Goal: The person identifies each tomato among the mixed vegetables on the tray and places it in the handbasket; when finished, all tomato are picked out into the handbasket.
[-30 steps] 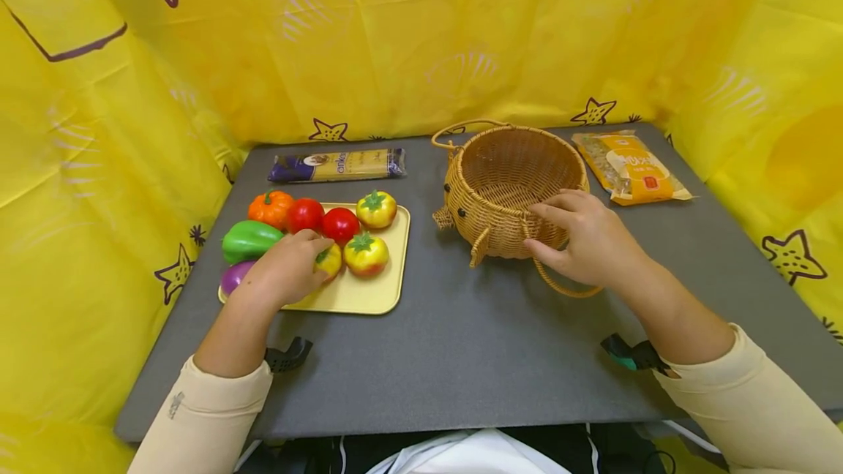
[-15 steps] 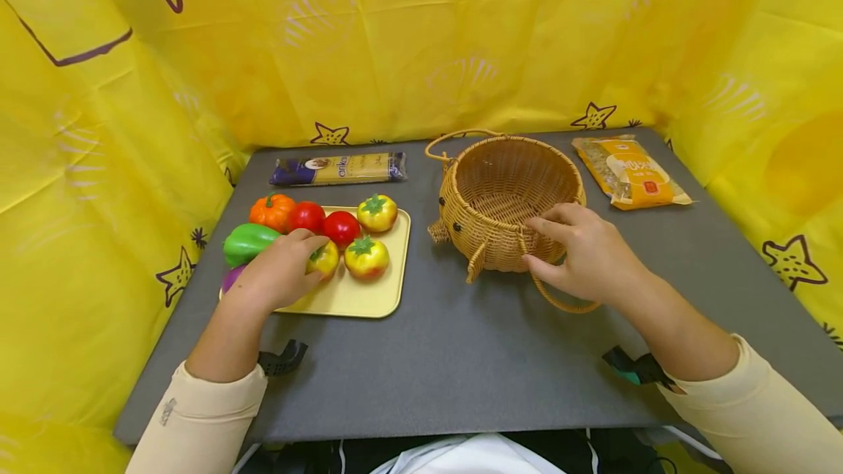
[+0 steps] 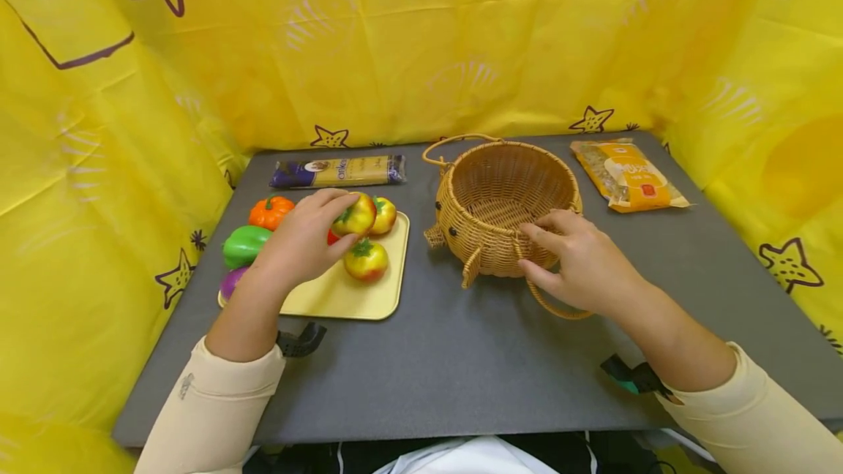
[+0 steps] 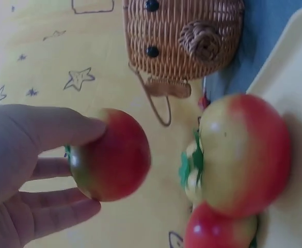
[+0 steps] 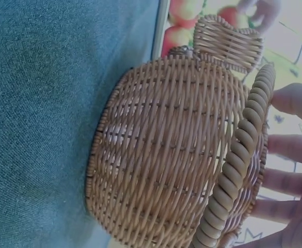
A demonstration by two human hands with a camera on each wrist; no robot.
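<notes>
My left hand (image 3: 306,240) holds a yellow-and-red toy fruit with a green leafy top (image 3: 356,216) between thumb and fingers, raised above the yellow tray (image 3: 342,303). In the left wrist view the held fruit (image 4: 120,155) is apart from a similar fruit (image 4: 246,155) on the tray. Right of the tray stands a pig-shaped wicker basket (image 3: 497,256), its bottom bare where visible. My right hand (image 3: 582,265) grips the basket's near rim, thumb outside and fingers over the opening. A twisted handle (image 5: 233,170) hangs beside that hand.
On the tray lie a toy orange pumpkin (image 3: 271,212), green pepper (image 3: 244,247), purple eggplant (image 3: 233,281) and more yellow-red fruits (image 3: 366,262); red tomatoes (image 3: 332,238) are mostly hidden. Behind lies a pasta packet (image 3: 339,172); an orange bag (image 3: 632,175) lies right of the basket.
My left hand has lifted the yellow-and-red fruit off the tray, up and to the right. The basket has shifted slightly left and nearer, with my right hand still at its rim.
</notes>
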